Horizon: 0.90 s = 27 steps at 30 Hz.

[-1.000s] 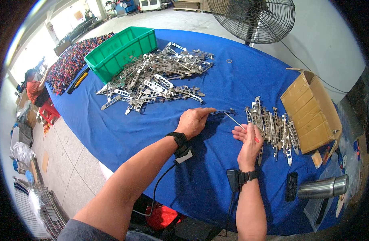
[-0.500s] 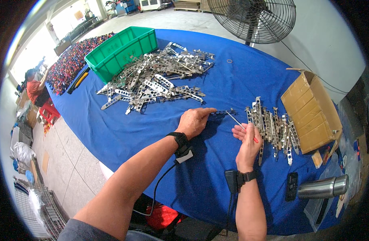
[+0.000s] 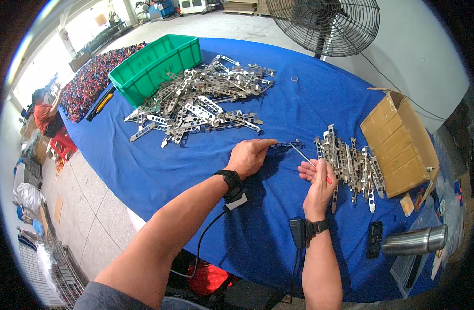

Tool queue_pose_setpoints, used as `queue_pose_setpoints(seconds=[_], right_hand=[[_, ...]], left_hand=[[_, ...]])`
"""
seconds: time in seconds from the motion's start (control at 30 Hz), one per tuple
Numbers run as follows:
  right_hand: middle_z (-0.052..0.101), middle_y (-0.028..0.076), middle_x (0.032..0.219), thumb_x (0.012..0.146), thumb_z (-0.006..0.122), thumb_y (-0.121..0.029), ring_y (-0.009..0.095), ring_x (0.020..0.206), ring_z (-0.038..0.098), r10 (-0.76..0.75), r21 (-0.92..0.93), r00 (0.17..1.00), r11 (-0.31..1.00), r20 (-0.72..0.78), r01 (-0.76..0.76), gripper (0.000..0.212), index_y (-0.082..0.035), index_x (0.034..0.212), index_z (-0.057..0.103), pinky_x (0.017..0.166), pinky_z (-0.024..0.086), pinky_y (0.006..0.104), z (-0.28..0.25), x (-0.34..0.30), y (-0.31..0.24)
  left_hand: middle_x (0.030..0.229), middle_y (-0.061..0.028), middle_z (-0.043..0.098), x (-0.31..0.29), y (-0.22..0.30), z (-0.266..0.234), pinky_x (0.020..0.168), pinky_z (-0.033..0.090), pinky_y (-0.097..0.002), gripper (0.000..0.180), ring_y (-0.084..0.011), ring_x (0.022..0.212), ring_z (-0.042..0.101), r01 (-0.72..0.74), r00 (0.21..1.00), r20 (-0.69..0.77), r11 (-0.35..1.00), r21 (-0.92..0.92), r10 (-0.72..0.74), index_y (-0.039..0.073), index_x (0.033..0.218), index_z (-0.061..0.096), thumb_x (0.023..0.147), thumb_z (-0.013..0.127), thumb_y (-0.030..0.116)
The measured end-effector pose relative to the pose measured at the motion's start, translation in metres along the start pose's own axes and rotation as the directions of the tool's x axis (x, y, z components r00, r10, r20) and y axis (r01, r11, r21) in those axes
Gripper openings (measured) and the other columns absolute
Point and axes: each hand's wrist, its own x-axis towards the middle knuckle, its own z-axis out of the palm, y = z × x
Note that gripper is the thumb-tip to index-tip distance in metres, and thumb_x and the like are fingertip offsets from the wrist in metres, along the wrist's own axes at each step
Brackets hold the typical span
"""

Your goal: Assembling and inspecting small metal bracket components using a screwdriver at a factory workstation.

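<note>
My left hand (image 3: pixel 247 158) is closed on one end of a perforated metal strip (image 3: pixel 284 144), which points to the right above the cloth. In my right hand (image 3: pixel 317 182) is a thin metal rod tool with a red end (image 3: pixel 302 155), like a small file or screwdriver; its tip meets the strip near the strip's right end. Just right of that hand lies a row of similar perforated metal strips (image 3: pixel 345 163). A larger, jumbled heap of strips (image 3: pixel 195 101) is spread beyond my left hand.
A green plastic crate (image 3: pixel 157 77) stands behind the heap on the blue cloth (image 3: pixel 159 170). To the right are a cardboard box (image 3: pixel 397 144), a steel flask (image 3: pixel 415 241) and a black device (image 3: pixel 374 239). A fan (image 3: pixel 324 26) stands beyond; a seated person (image 3: pixel 44 114) is far left.
</note>
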Motion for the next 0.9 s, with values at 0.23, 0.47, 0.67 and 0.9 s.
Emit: queue_pose_setpoints(seconds=[0.23, 0.47, 0.67, 0.9], right_hand=[[0.07, 0.016, 0.084, 0.104, 0.047, -0.027, 0.021, 0.072, 0.07, 0.006, 0.0, 0.999, 1.0, 0.047, -0.006, 0.035, 0.003, 0.097, 0.062, 0.064, 0.054, 0.0293, 0.0009, -0.0012, -0.0012], [0.069, 0.016, 0.083, 0.104, 0.047, -0.027, 0.021, 0.071, 0.069, 0.015, 0.013, 0.999, 1.0, 0.047, -0.015, 0.034, 0.003, 0.096, 0.061, 0.064, 0.055, 0.0294, 0.0003, -0.001, -0.0015], [0.069, 0.015, 0.083, 0.104, 0.047, -0.028, 0.021, 0.071, 0.069, 0.028, 0.008, 0.999, 1.0, 0.024, -0.028, 0.035, 0.003, 0.096, 0.061, 0.064, 0.055, 0.0297, -0.0005, -0.0001, -0.0006], [0.069, 0.015, 0.083, 0.105, 0.046, -0.028, 0.021, 0.072, 0.07, 0.002, -0.033, 0.999, 0.999, 0.042, 0.0, 0.036, 0.002, 0.095, 0.061, 0.063, 0.054, 0.0294, -0.0012, -0.0007, 0.0005]], left_hand=[[0.098, -0.0152, 0.072, 0.0, 0.0028, -0.0014, 0.079, 0.055, -0.0451, 0.027, -0.0355, 0.089, 0.069, 0.035, 0.999, 0.011, 0.999, -0.003, -0.035, 0.018, 0.115, 0.071, 0.094, 0.054, 0.014], [0.098, -0.0167, 0.071, -0.0001, 0.0033, -0.0025, 0.079, 0.054, -0.0461, 0.028, -0.0364, 0.089, 0.068, 0.046, 0.999, 0.023, 0.999, -0.004, -0.046, 0.018, 0.115, 0.071, 0.095, 0.052, 0.015], [0.095, -0.0171, 0.071, 0.0003, 0.0028, -0.0013, 0.076, 0.054, -0.0467, 0.028, -0.0374, 0.087, 0.068, 0.02, 1.0, 0.011, 1.0, -0.008, -0.02, 0.018, 0.115, 0.071, 0.095, 0.052, 0.015], [0.093, -0.0174, 0.071, 0.0005, 0.0011, 0.0, 0.075, 0.054, -0.0463, 0.027, -0.0371, 0.085, 0.068, 0.01, 1.0, -0.001, 1.0, -0.007, -0.01, 0.017, 0.115, 0.071, 0.094, 0.053, 0.014]])
